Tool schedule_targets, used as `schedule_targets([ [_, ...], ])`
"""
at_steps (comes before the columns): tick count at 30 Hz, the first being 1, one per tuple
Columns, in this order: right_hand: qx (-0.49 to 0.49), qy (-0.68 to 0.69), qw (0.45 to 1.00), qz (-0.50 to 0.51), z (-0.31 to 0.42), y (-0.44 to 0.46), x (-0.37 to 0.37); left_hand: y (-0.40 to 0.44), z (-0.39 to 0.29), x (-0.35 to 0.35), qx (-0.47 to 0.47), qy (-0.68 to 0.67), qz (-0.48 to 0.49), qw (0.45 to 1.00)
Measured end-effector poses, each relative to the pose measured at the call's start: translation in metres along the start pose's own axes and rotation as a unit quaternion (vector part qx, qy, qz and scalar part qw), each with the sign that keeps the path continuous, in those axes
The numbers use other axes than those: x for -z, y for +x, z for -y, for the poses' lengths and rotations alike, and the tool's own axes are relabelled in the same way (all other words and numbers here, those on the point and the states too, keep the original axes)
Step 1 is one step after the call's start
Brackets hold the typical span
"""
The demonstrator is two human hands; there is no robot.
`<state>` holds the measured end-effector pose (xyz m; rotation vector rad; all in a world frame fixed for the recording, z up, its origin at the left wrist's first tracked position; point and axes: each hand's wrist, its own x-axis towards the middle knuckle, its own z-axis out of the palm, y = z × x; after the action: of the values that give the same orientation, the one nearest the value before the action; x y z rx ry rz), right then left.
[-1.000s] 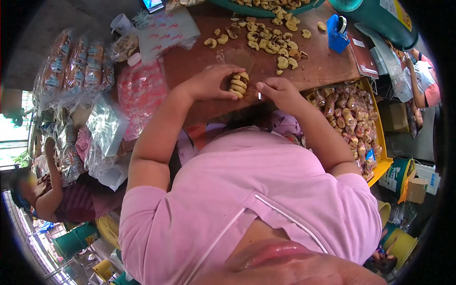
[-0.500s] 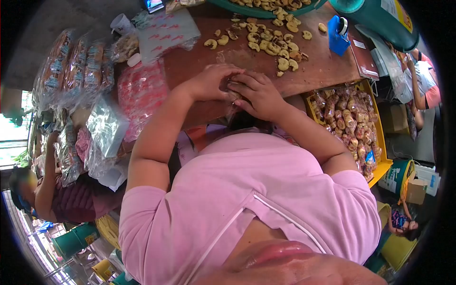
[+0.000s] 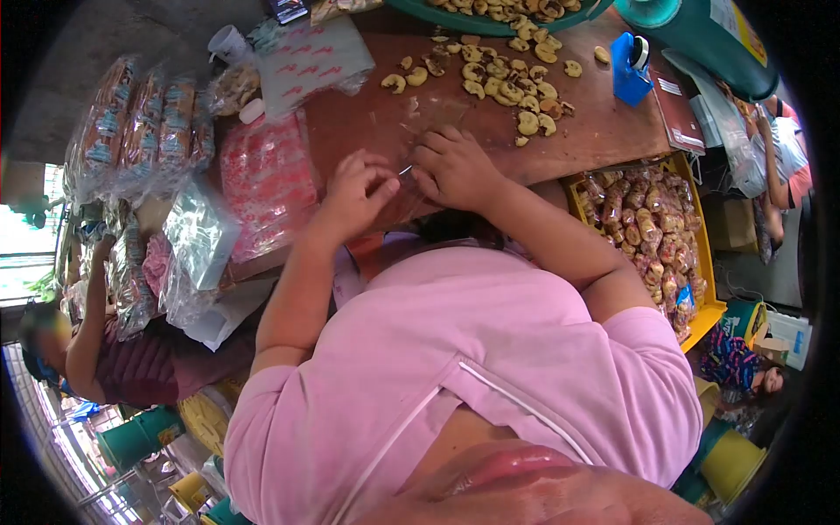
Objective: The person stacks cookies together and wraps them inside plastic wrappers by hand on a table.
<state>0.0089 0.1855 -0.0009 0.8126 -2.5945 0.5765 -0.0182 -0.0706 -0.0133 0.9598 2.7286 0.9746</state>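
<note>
My left hand (image 3: 357, 197) is over the near edge of the brown table (image 3: 350, 122), with its fingers curled and the thumb near the fingertips. My right hand (image 3: 457, 171) is close beside it, fingers bent downward and thumb tucked under. A small shiny strip (image 3: 405, 170) shows between the two hands. Faint clear film seems to lie below them. What either hand grips is hidden. Beyond them, curved nut-shaped pieces (image 3: 512, 83) lie loose on the tabletop.
Red-printed plastic sheets (image 3: 267, 184) and white printed bags (image 3: 311, 66) lie left. A blue tape dispenser (image 3: 630, 74) stands back right; a yellow crate (image 3: 713, 311) holds wrapped packs. A green basin (image 3: 507, 28) is behind. Co-workers (image 3: 92, 324) (image 3: 744, 363) are at both sides.
The cookie stack my left hand held is out of sight. My right hand came over to it, then my left hand moved left and down, leaving a small gap between them.
</note>
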Motion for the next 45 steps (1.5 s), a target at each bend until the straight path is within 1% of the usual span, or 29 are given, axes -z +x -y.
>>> schedule_targets([
  [2, -0.006, -0.011, 1.000, 0.019, 0.004, 0.002, 0.005, -0.023, -0.028, -0.010, 0.001, 0.025, -0.020, 0.999],
  [4, 0.002, 0.006, 1.000, -0.007, 0.004, 0.003, 0.001, -0.028, -0.069, -0.003, -0.002, 0.071, -0.024, 0.997],
  [5, 0.005, 0.013, 1.000, -0.022, 0.003, 0.004, 0.000, -0.027, -0.070, -0.002, -0.032, 0.079, -0.024, 0.996],
  [8, 0.014, 0.039, 0.997, -0.061, 0.002, 0.003, 0.000, -0.017, -0.052, -0.006, -0.015, 0.026, -0.106, 0.994],
  [11, 0.014, 0.046, 0.997, -0.054, 0.002, -0.001, 0.002, 0.010, -0.039, 0.002, -0.039, 0.037, -0.144, 0.988],
  [14, 0.025, 0.046, 0.996, -0.067, -0.002, -0.002, -0.003, 0.044, -0.018, -0.008, -0.027, 0.025, -0.069, 0.997],
  [17, 0.012, 0.053, 0.990, -0.129, -0.004, -0.003, -0.011, 0.065, -0.015, -0.010, -0.017, 0.101, -0.030, 0.994],
  [20, 0.026, 0.039, 0.996, -0.080, -0.003, -0.003, -0.006, 0.070, -0.007, -0.014, -0.005, 0.083, -0.027, 0.996],
  [23, 0.011, 0.017, 0.999, -0.036, 0.004, -0.001, 0.002, 0.065, -0.009, -0.013, 0.039, 0.141, -0.028, 0.989],
  [26, -0.002, -0.024, 0.998, -0.053, 0.006, 0.004, -0.001, 0.061, 0.004, -0.019, 0.049, 0.121, -0.058, 0.990],
  [27, -0.013, -0.026, 0.999, -0.035, 0.007, 0.007, -0.001, 0.056, 0.005, -0.019, 0.048, 0.104, -0.072, 0.991],
  [29, -0.036, -0.029, 0.999, 0.000, 0.009, 0.011, 0.001, 0.035, 0.001, -0.020, 0.046, 0.068, -0.098, 0.992],
  [32, -0.029, -0.022, 0.999, -0.037, 0.011, 0.014, 0.003, 0.010, -0.028, -0.009, 0.021, 0.073, -0.079, 0.994],
  [35, -0.003, -0.006, 0.999, -0.034, 0.005, 0.018, 0.005, 0.003, -0.039, -0.003, 0.009, 0.102, -0.069, 0.992],
  [38, 0.008, 0.008, 0.995, -0.099, 0.001, 0.015, -0.002, 0.008, -0.032, -0.005, -0.020, 0.114, -0.070, 0.991],
  [41, -0.034, -0.002, 0.999, -0.017, 0.005, 0.008, 0.004, 0.020, -0.026, -0.014, -0.092, 0.104, -0.115, 0.984],
  [44, 0.007, 0.020, 0.997, -0.072, 0.003, 0.004, 0.005, 0.033, -0.023, -0.024, -0.072, 0.081, -0.068, 0.992],
  [45, 0.010, 0.019, 0.997, -0.071, 0.001, 0.004, 0.004, 0.036, -0.025, -0.023, -0.068, 0.079, -0.057, 0.993],
])
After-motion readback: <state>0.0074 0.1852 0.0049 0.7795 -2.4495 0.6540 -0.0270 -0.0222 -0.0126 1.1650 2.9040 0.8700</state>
